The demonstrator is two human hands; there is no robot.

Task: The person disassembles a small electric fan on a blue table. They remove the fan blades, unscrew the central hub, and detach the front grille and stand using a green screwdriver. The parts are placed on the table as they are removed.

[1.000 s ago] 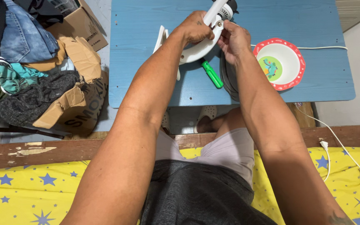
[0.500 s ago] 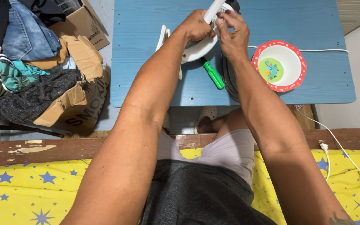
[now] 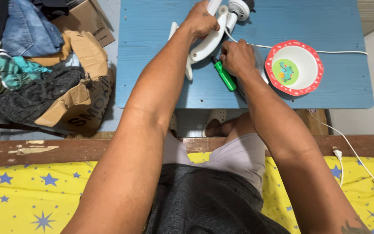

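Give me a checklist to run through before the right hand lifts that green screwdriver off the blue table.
1. Left hand steadies the white fan part: ok, it grips the upper end.
2. Right hand on the green screwdriver: ok for contact, its fingers rest at the handle's top; a full grip cannot be told.
3. Screwdriver tip free: cannot tell, the hand hides it.
4. White cord clear of the right hand: not ok, it runs across the table right next to the knuckles.
5. Bowl out of the way: ok, it sits apart, right of the hand.
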